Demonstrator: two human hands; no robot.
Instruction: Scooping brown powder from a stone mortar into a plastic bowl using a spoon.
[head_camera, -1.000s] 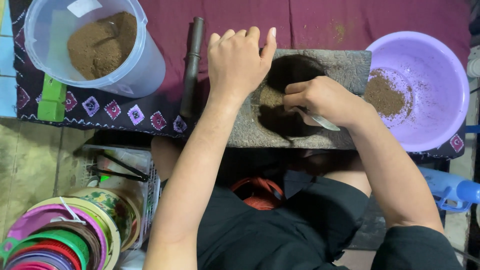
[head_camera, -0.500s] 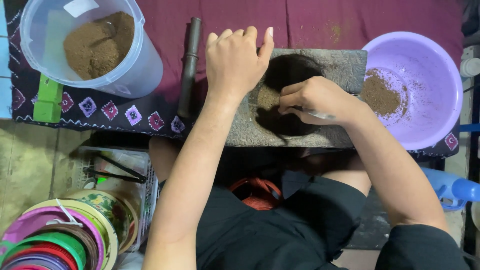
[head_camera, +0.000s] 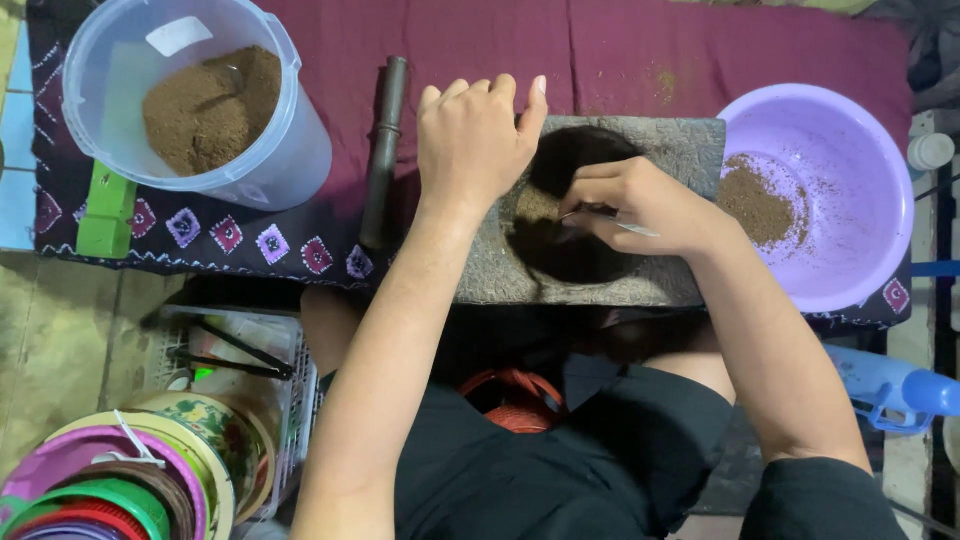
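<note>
A maroon cloth with a dark patterned border covers the work surface; a bare floor shows at the left edge.

A grey grinding stone slab lies on the cloth, directly in front of the person. Its middle carries a dark hollow with a small heap of brown powder.

A clear plastic bucket stands at the upper left, well apart from the slab, and holds a mound of brown powder. A lilac plastic basin sits just beside the right end of the slab and holds a smaller patch of the same powder.

A dark cylindrical stone roller lies on the cloth between the bucket and the slab, lengthwise away from the person.

The left hand rests flat on the left part of the slab, fingers together and extended, gripping nothing.

The right hand hovers over the hollow, fingers closed on a thin metal utensil. Its tip touches the powder heap; its exact type cannot be determined.

A stack of coloured lids occupies the lower left corner.
</note>
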